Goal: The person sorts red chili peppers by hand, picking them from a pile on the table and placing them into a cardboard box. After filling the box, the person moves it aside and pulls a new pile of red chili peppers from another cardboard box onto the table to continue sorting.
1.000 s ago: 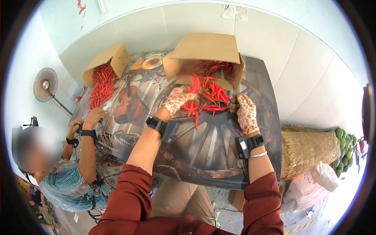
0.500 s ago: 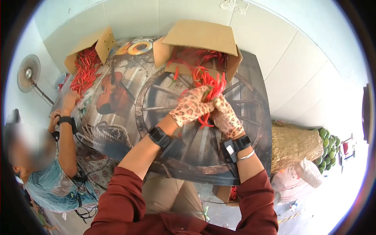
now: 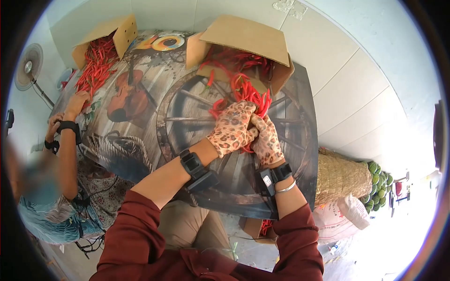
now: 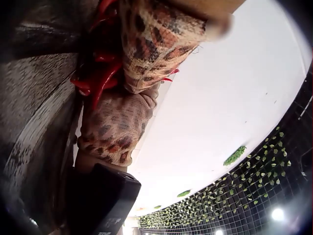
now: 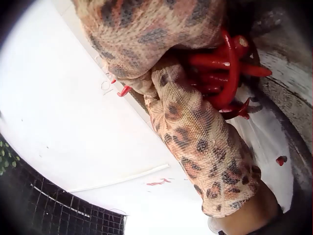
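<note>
Both my hands wear leopard-print gloves and meet over the table in front of a tipped cardboard box (image 3: 243, 35). My left hand (image 3: 233, 129) and right hand (image 3: 268, 140) together grip a bunch of red chili peppers (image 3: 263, 105), fingers curled and thumbs close to each other. Pepper ends stick out above and below the hands. In the right wrist view, several red chilies (image 5: 230, 73) bunch up under the gloves. The left wrist view shows chilies (image 4: 100, 81) hanging beside the gloved hands. More chilies (image 3: 243, 86) spill from the box just beyond.
A second cardboard box (image 3: 124, 40) at the left spills a heap of chilies (image 3: 97, 65), where another person's hand (image 3: 77, 103) works. The printed table (image 3: 187, 140) ends close to my body. Right of it stand a straw bale (image 3: 342, 175) and a white sack (image 3: 340, 213).
My hands were apart, the left holding chilies and the right beside the pile. They came together around the bunch and now sit closer. The head view has shifted.
</note>
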Demonstrator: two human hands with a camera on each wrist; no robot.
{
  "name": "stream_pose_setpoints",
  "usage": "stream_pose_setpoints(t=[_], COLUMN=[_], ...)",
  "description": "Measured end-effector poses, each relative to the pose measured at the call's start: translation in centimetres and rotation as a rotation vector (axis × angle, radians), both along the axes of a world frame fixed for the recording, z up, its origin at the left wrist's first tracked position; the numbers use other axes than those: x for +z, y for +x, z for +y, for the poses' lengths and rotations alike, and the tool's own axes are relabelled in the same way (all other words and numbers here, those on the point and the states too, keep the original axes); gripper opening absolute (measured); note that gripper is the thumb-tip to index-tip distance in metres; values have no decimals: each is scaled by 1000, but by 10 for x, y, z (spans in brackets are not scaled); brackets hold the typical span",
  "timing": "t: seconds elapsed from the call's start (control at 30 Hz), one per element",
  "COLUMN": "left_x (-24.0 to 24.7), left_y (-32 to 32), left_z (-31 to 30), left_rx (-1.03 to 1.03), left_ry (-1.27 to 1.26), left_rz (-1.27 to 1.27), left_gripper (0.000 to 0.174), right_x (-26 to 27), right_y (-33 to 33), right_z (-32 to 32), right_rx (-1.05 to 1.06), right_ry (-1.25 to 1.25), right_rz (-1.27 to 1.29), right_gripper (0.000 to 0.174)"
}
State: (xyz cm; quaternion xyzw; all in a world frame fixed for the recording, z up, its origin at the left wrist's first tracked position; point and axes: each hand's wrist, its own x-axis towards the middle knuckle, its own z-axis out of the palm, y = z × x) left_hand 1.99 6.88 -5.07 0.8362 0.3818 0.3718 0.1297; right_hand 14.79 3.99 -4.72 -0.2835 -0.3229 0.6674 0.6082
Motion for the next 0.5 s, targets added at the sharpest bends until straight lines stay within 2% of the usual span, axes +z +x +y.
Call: stream_pose_setpoints(t=[0.13,0.3,0.5], left_x=[21,14,12], left_y=[-3,-2,-5], left_z=[-5,-3,0], left_rx=[43,21,-56], left_ry=[-51,122,182], left_rz=[96,46,-44], left_gripper=[60,55,52], right_x=[-1,0,10], right_y=[0,2,0], right_z=[0,1,-3], right_rx=[1,-11,-40], right_ry=[0,-24,-26], right_rz=[25,42,85], right_gripper=[29,36,34])
